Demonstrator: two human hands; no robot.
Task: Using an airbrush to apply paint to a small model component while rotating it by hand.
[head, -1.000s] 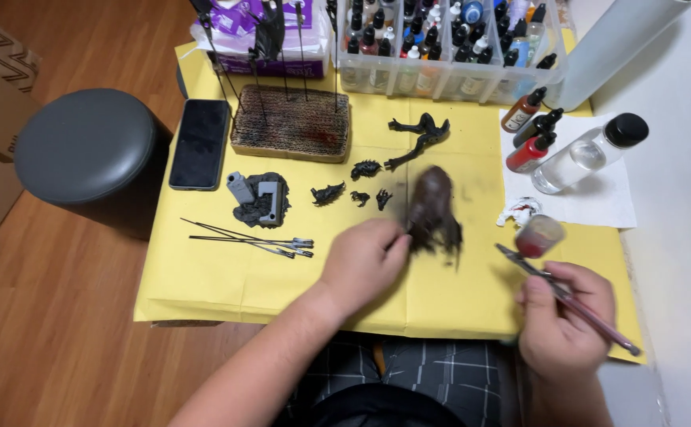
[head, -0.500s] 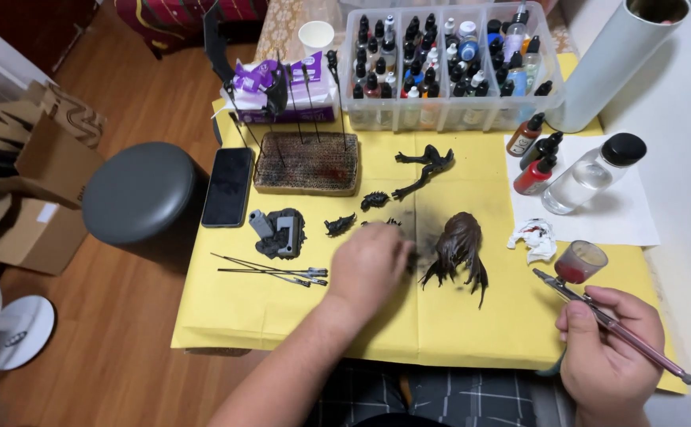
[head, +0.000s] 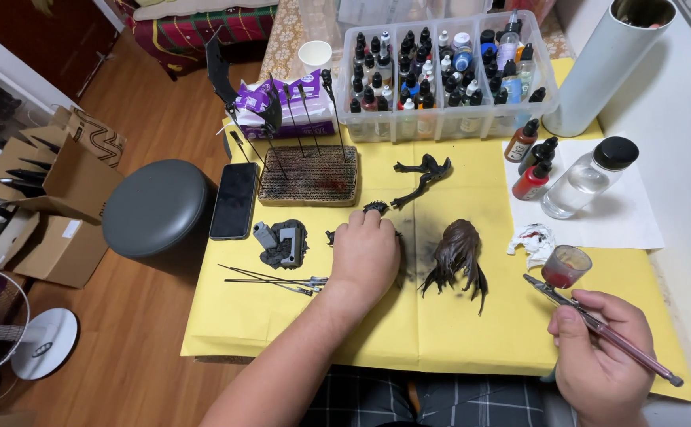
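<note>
My left hand [head: 365,257] rests palm down on the yellow sheet [head: 456,332], its fingers over small dark model parts [head: 375,208]; whether it grips one is hidden. A dark brown hair-shaped model piece [head: 458,255] lies just to its right, free of the hand. My right hand [head: 598,356] at the lower right holds an airbrush [head: 590,320] with a red-stained paint cup [head: 565,266], tip pointing left. A black curved figure part [head: 423,175] lies farther back.
A clear bin of several paint bottles [head: 440,71] stands at the back, a cardboard drying block [head: 312,175] with skewered parts beside it. Phone [head: 234,200], grey part [head: 283,243], thin sticks [head: 270,278], loose bottles [head: 531,162], glass jar [head: 586,178], white tube [head: 598,63], dark stool [head: 159,209].
My left hand let go of the brown hair piece, which now lies on the sheet, and moved left onto the small dark parts. The view tilted up.
</note>
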